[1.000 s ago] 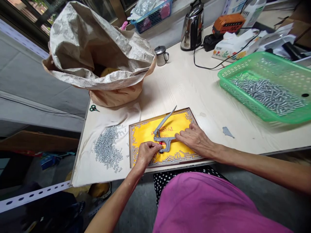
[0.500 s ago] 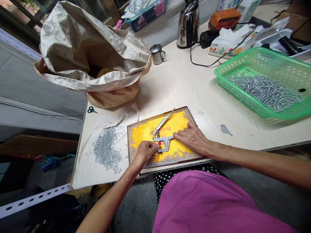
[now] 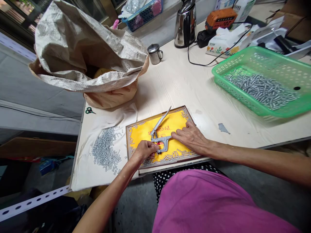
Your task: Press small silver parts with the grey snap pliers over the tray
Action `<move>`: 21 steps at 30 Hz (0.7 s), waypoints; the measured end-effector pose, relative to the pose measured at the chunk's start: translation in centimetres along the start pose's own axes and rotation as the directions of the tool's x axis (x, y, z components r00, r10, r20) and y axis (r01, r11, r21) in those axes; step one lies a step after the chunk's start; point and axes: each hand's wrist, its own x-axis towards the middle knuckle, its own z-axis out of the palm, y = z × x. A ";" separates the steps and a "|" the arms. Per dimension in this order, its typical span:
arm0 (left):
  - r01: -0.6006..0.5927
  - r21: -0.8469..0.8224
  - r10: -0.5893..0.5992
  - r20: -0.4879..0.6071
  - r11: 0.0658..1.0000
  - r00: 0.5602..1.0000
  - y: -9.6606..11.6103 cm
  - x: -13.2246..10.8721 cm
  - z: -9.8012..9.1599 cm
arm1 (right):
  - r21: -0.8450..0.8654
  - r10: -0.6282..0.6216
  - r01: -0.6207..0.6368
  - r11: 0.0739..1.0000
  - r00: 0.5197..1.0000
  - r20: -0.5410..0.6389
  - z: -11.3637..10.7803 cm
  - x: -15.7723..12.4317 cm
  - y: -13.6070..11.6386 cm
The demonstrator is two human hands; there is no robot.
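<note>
2 bare hands work over 1 wooden-framed tray [image 3: 127, 139] lined with yellow cloth, at 12 o'clock from the person's lap. On it lies 1 grey metal plier-like press [image 3: 163, 139] with a red part near its jaws. The left hand [image 3: 145, 150] is curled almost closed around the press's lower end, holding it; the right hand [image 3: 190, 137] lies open and flat, its fingertips at the press's arm. Silver metal rods [image 3: 104, 150], too many to count, edge the tray, heap on 1 white cloth [image 3: 82, 168] at 9 o'clock, and fill 1 green plastic basket [image 3: 279, 113] at 2 o'clock. Against the earlier frame, hands and press sit alike; only the view has drifted.
</note>
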 end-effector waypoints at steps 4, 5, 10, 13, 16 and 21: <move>0.019 0.053 -0.021 0.037 0.998 0.999 0.4 0.0 -0.2 | 0.016 0.003 -0.004 1.000 0.999 0.051 -0.2 0.1 0.1; 0.022 0.066 -0.024 0.040 0.998 0.999 0.5 0.0 -0.2 | 0.018 0.004 -0.005 1.000 0.998 0.069 -0.3 0.2 0.2; 0.025 0.074 -0.029 0.055 0.997 0.998 0.1 0.1 -0.1 | 0.077 0.002 -0.007 0.997 0.998 0.058 -0.9 1.5 1.8; 0.012 0.045 -0.015 0.052 0.999 0.999 -0.3 0.1 -0.1 | 0.088 -0.038 0.032 0.996 0.998 0.058 -0.9 2.7 3.2; -0.002 0.028 0.001 0.039 1.000 0.999 -0.4 0.0 0.0 | 0.110 -0.082 0.069 0.992 0.989 0.119 -0.6 3.7 4.3; 0.010 0.048 -0.011 0.025 0.999 1.000 -0.2 0.0 0.1 | 0.159 -0.093 0.067 0.985 0.983 0.158 -0.6 4.4 4.4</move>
